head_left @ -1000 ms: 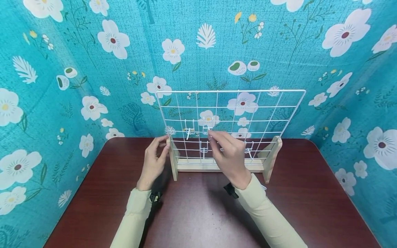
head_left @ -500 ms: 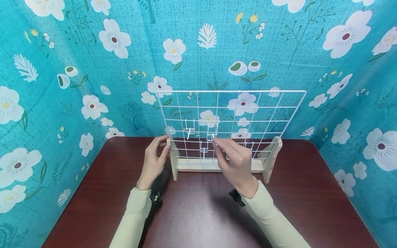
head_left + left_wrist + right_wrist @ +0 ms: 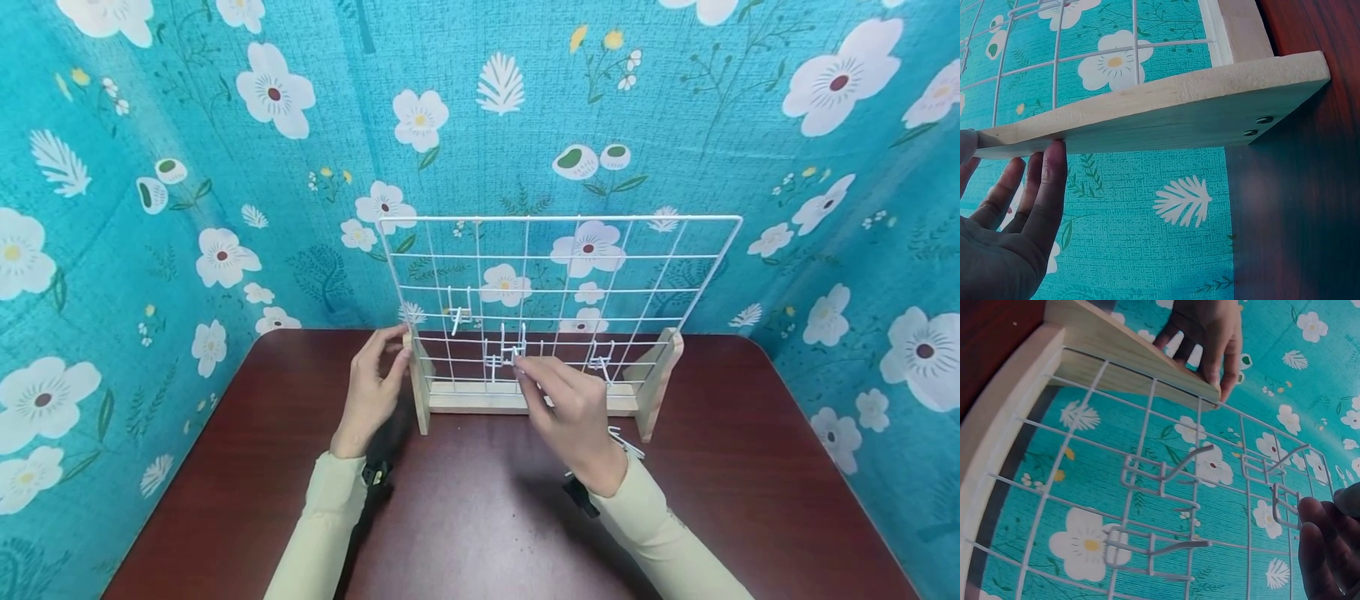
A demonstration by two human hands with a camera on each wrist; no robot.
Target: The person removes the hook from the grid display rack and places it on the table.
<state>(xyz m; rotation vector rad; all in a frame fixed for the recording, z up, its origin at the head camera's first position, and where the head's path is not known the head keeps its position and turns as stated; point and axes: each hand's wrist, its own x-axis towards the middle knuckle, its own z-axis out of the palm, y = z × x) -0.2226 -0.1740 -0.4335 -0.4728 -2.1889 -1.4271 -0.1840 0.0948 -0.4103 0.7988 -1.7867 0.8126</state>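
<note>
Pinching wht wire hook (image 3: 512, 356) w/ R hand (image 3: 573, 408), fingertips only; hook at lower mid of wire grid (image 3: 562, 291), contact w/ mesh unclear. L hand (image 3: 372, 392) grasping L wooden upright (image 3: 419, 392) nr top. Wht wire pcs (image 3: 628, 443) on tbl (image 3: 450, 517) nr R wrist.

Place: cloth-screened work spot, room type uncertain. Teal floral cloth (image 3: 450, 58) surrounds a reddish-brown tabletop (image 3: 450, 533) on three sides.

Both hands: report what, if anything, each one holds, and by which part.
The right hand pinches a white wire hook by its protruding prong. The left hand holds the left wooden upright near its top.
</note>
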